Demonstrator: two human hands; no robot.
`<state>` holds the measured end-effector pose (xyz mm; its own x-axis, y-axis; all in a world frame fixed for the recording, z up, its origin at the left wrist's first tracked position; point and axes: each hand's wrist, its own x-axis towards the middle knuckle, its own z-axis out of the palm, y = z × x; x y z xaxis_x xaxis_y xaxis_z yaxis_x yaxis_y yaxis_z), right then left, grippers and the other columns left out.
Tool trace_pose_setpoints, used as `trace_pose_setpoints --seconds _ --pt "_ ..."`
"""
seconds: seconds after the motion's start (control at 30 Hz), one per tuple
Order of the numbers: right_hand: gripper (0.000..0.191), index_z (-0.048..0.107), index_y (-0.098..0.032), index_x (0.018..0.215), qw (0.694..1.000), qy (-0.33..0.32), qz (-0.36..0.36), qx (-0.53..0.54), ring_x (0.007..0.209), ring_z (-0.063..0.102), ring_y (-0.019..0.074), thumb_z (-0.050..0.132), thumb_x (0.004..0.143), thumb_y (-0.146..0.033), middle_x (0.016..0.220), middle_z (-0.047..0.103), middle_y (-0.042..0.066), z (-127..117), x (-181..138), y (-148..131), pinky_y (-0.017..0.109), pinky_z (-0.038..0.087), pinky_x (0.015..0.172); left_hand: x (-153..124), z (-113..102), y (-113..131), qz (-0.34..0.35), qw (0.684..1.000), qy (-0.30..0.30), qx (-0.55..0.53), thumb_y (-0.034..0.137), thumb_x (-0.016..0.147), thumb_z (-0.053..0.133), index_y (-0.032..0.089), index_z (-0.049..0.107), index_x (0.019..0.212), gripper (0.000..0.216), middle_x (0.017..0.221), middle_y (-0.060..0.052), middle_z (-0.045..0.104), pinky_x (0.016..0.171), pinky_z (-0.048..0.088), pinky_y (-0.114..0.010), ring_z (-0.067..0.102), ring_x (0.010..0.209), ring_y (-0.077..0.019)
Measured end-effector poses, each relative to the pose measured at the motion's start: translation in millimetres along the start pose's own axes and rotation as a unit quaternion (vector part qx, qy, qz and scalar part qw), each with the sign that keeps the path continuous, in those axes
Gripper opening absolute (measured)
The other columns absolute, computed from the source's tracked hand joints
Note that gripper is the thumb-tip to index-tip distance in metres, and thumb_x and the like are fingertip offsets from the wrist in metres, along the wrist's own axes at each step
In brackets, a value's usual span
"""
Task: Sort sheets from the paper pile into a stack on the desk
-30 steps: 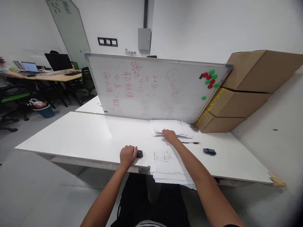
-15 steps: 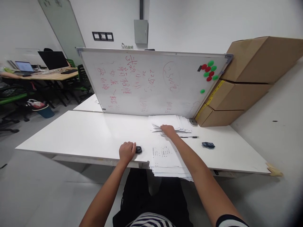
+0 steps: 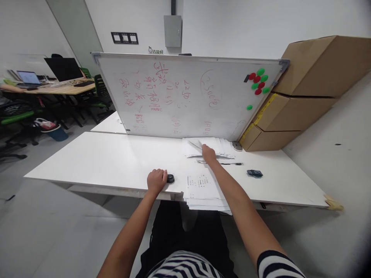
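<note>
My left hand (image 3: 157,180) is closed at the front edge of the white table, wrapped round a black object with a rounded end (image 3: 171,178); most of it is hidden under the palm. Over the far stack of papers (image 3: 216,142), against the whiteboard, my right hand (image 3: 209,154) is closed on a sheet of paper (image 3: 193,145) whose edge tilts up from the pile. Its fingertips are partly hidden. A nearer stack of papers (image 3: 199,189), printed on top, hangs over the front edge between my arms.
A whiteboard (image 3: 165,96) with red writing and round magnets leans at the back. Stacked cardboard boxes (image 3: 304,112) stand at the right. A dark pen-like item (image 3: 232,163) and a small dark blue packet (image 3: 254,173) lie on the table (image 3: 101,158). Another person's arm (image 3: 11,88) shows far left.
My right hand has shifted slightly right, and the sheet at its fingers stands up more from the far stack. My left hand stays at the black object. The view has tilted a little.
</note>
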<state>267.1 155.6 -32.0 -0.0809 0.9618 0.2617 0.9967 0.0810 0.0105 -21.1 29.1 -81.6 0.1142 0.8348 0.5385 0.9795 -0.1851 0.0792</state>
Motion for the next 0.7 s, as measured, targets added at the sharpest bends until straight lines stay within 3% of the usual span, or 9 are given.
trace_pose_setpoints --seconds 0.07,0.13,0.23,0.3,0.47,0.6,0.7 --pt "0.034 0.053 -0.006 0.115 0.999 0.046 0.024 0.009 0.079 0.064 0.0196 0.025 0.098 -0.013 0.09 0.066 0.014 -16 -6 4 0.026 0.043 0.065 0 0 0 -0.002 1.0 -0.001 0.0 0.032 0.096 0.036 0.018 0.057 0.062 0.042 0.063 -0.006 0.059 0.063 0.024 -0.032 0.052 0.069 -0.0183" --pt "0.039 0.055 -0.008 0.112 0.987 0.145 0.044 0.048 0.08 0.064 0.0194 0.019 0.101 -0.021 0.088 0.065 0.013 -34 -24 7 0.026 0.043 0.065 0 1 -1 0.0 1.0 -0.003 -0.001 0.032 0.096 0.035 0.018 0.057 0.063 0.042 0.063 -0.006 0.059 0.062 0.023 -0.032 0.051 0.068 -0.0185" --pt "0.04 0.06 -0.014 0.089 0.914 0.37 0.069 0.153 0.062 0.059 0.0182 0.028 0.1 -0.036 0.066 0.06 0.007 -56 -66 9 0.027 0.041 0.058 0 1 -2 0.002 1.0 -0.009 -0.004 0.032 0.095 0.035 0.018 0.058 0.063 0.042 0.063 -0.007 0.059 0.062 0.023 -0.032 0.052 0.069 -0.0191" --pt "0.04 0.057 -0.017 0.075 0.871 0.448 0.082 0.187 0.054 0.054 0.0169 0.035 0.098 -0.04 0.057 0.054 0.004 -68 -94 9 0.027 0.038 0.053 1 1 -2 -0.001 1.0 -0.011 -0.004 0.033 0.095 0.035 0.018 0.058 0.063 0.043 0.063 -0.008 0.059 0.062 0.023 -0.032 0.052 0.07 -0.0198" --pt "0.043 0.047 -0.021 0.063 0.861 0.428 0.101 0.257 0.048 0.047 0.0138 0.037 0.096 -0.047 0.05 0.046 -0.001 -90 -131 6 0.026 0.035 0.05 1 -4 1 -0.027 0.998 -0.018 -0.05 0.035 0.095 0.036 0.018 0.057 0.062 0.042 0.064 -0.008 0.058 0.065 0.028 -0.032 0.053 0.072 -0.0213" --pt "0.044 0.045 -0.021 0.062 0.84 0.383 0.145 0.356 0.049 0.046 0.0121 0.04 0.094 -0.05 0.051 0.047 -0.003 -99 -145 1 0.024 0.036 0.051 4 -11 -1 -0.065 0.975 -0.021 -0.211 0.041 0.091 0.044 0.017 0.06 0.07 0.036 0.071 -0.008 0.061 0.074 0.036 -0.033 0.056 0.078 -0.0226" --pt "0.042 0.051 -0.019 0.068 0.816 0.367 0.17 0.413 0.055 0.05 0.013 0.043 0.093 -0.051 0.055 0.052 -0.002 -104 -156 -4 0.024 0.038 0.053 10 -24 1 -0.097 0.945 0.001 -0.312 0.045 0.094 0.036 0.015 0.063 0.09 0.04 0.09 -0.01 0.065 0.083 0.04 -0.036 0.057 0.09 -0.023"
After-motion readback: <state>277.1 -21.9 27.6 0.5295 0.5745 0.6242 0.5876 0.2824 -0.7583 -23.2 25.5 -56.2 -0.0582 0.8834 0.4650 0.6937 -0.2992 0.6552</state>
